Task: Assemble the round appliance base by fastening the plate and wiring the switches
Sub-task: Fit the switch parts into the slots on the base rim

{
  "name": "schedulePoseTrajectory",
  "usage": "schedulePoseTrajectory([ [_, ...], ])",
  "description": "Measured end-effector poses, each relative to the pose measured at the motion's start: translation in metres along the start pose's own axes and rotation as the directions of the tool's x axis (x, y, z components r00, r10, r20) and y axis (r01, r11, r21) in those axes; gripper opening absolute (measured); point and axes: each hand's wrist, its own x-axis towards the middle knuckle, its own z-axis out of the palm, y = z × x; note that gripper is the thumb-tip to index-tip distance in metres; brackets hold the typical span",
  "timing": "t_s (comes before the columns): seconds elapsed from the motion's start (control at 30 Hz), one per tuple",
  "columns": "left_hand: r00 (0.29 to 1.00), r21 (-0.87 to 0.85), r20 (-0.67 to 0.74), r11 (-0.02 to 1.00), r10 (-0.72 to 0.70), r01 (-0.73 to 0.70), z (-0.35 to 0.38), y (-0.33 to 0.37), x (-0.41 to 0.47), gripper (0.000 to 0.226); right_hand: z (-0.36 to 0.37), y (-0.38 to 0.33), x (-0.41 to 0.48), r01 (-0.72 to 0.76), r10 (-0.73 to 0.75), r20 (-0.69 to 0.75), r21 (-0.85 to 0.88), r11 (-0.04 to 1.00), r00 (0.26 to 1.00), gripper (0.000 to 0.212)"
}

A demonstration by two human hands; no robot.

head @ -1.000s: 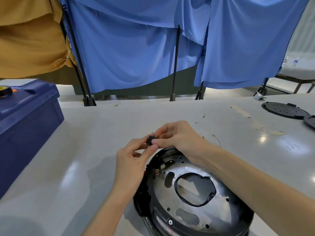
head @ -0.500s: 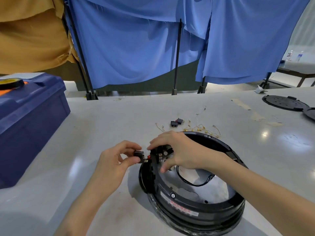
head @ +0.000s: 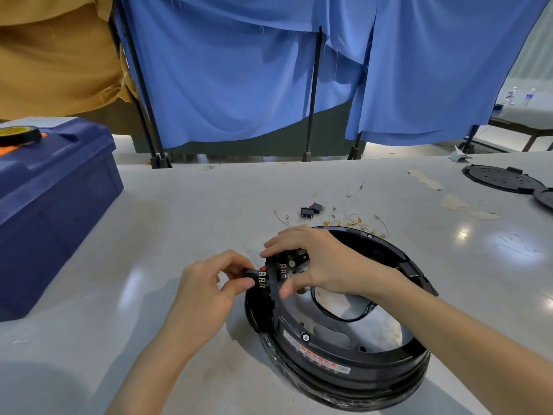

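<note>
**While one switch sits in the rim, a second goes to the slot**

As I watch through the head camera, the left hand (head: 206, 290) has thumb and forefinger closed in a pinch on a small black rocker switch (head: 257, 277). Its row of metal prongs faces the camera, and it is pushed up against the outer wall of the round base (head: 344, 357). The right hand (head: 317, 262) curls over that same stretch of rim, fingers on top and thumb down the inside, bracing the base. The base lies open side up on the grey table (head: 179, 211), close to the near edge.

Progress, as I judge it: the shiny metal plate (head: 338, 322) lies down inside the base. A hex-headed screw (head: 305, 337) shows at the near rim, so the plate looks fastened there at least; other fixings I cannot make out. Just inside the rim, under the right hand, a second set of terminals (head: 282, 269) shows, which I take for a switch already seated. The one in the left hand is not yet home.

What's left looks like the bulk of it. Two loose switches (head: 311, 210) lie on the table beyond the base. Beside them sits a tangle of short wires (head: 350, 220) with brass ends, joined to nothing I can see, so wiring looks unstarted. Black round covers (head: 502, 178) lie far right, and a blue box (head: 51, 205) stands left.
</note>
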Motion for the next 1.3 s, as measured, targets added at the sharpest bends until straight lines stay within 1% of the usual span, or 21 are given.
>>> schedulePoseTrajectory([
  [0.07, 1.000, 0.021, -0.004, 1.000, 0.005, -0.005, 0.000, -0.001, -0.001, 0.036, 0.001, 0.000, 0.000, 0.008, -0.008, -0.005, -0.008, 1.000, 1.000, 0.060],
  [0.2, 0.999, 0.128, -0.041, 0.992, 0.002, 0.003, 0.006, 0.000, -0.006, 0.035, 0.002, 0.000, 0.000, 0.015, -0.015, -0.020, 0.005, 1.000, 1.000, 0.058],
  [0.3, 0.995, 0.153, -0.063, 0.986, 0.078, -0.067, 0.011, 0.004, -0.009, 0.032, 0.003, -0.001, 0.000, 0.002, -0.002, -0.021, 0.007, 1.000, 1.000, 0.059],
  [0.33, 0.994, 0.146, -0.073, 0.987, 0.084, -0.072, 0.012, 0.005, -0.009, 0.030, 0.003, -0.001, 0.000, -0.001, 0.001, -0.020, 0.006, 1.000, 1.000, 0.060],
  [0.4, 0.994, 0.112, -0.097, 0.993, 0.058, -0.047, 0.013, 0.006, -0.009, 0.027, 0.002, -0.002, -0.001, -0.011, 0.011, -0.006, -0.007, 1.000, 1.000, 0.064],
  [0.53, 0.992, 0.073, -0.126, 0.997, 0.029, -0.020, 0.015, 0.006, -0.010, 0.032, 0.002, -0.004, -0.001, -0.018, 0.019, 0.013, -0.020, 1.000, 1.000, 0.068],
  [0.7, 0.993, -0.005, -0.117, 1.000, -0.022, 0.021, 0.016, 0.005, -0.008, 0.034, 0.003, -0.005, -0.001, -0.015, 0.015, 0.015, -0.020, 1.000, 1.000, 0.066],
  [0.8, 0.988, -0.021, -0.150, 0.999, -0.038, 0.035, 0.021, 0.007, -0.010, 0.033, 0.004, -0.003, -0.001, -0.006, 0.006, 0.001, -0.008, 1.000, 1.000, 0.064],
  [0.87, 0.985, -0.082, -0.160, 0.995, -0.069, 0.057, 0.022, 0.006, -0.011, 0.032, 0.004, -0.003, 0.000, 0.003, -0.003, -0.009, 0.001, 1.000, 1.000, 0.063],
  [1.0, 0.985, -0.225, -0.067, 0.964, -0.160, 0.141, 0.013, 0.003, -0.005, 0.032, 0.005, -0.002, 0.000, 0.007, -0.007, -0.005, -0.005, 1.000, 1.000, 0.065],
  [1.13, 0.976, -0.264, -0.016, 0.942, -0.218, 0.206, 0.008, 0.001, -0.002, 0.026, 0.005, -0.002, -0.001, -0.010, 0.010, 0.000, 0.000, 1.000, 1.000, 0.063],
  [1.23, 0.982, -0.294, 0.021, 0.938, -0.188, 0.186, 0.005, 0.000, -0.001, 0.021, 0.005, -0.004, -0.002, -0.007, 0.007, -0.007, -0.011, 1.000, 1.000, 0.060],
  [1.3, 0.985, -0.302, 0.023, 0.939, -0.169, 0.168, 0.004, -0.001, -0.001, 0.021, 0.006, -0.005, -0.002, -0.002, 0.002, -0.006, -0.026, 1.000, 1.000, 0.058],
])
